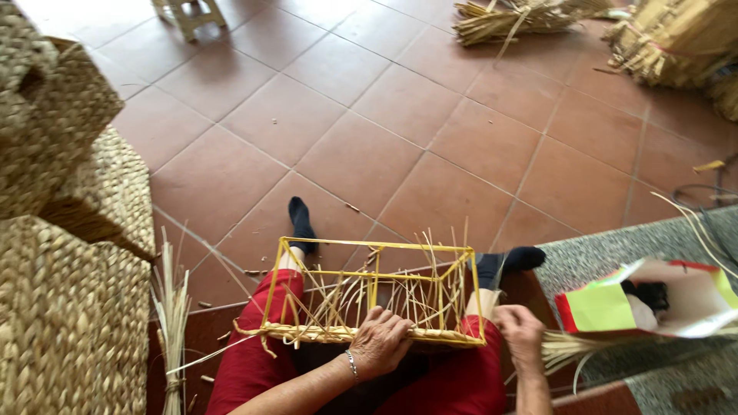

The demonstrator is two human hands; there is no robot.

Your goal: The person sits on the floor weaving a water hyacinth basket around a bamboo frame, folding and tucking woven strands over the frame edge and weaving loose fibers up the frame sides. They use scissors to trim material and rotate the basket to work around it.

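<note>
Head view, and we are looking straight down at our left hand (380, 338), fingers curled and pressed onto the woven band along the near bottom edge of the yellow wire frame (369, 288), clenched on the straw there. Our right hand (521, 330) sits at the frame's right near corner, closed around the bundle of straw strands (569, 350) that fans out to the right (how tight that hold is, we cannot quite tell). The frame rests across our lap, on the red trousers (254, 361), open side up, with loose straw uprights poking through it and only the lowest row woven.

We judge the weaving to be in its early rows: the base band is started, the sides are bare wire. The next move looks to call for pinning the band steady with the left while the right feeds a fresh strand in and around the nearest upright, keeping it snug.

Further out, a second straw bundle (173, 323) stands at our left, woven baskets (69, 230) stack beside it, a paper bag (653, 303) lies on the speckled step, and more straw sheaves (515, 19) lie across the tiled floor (384, 131).
</note>
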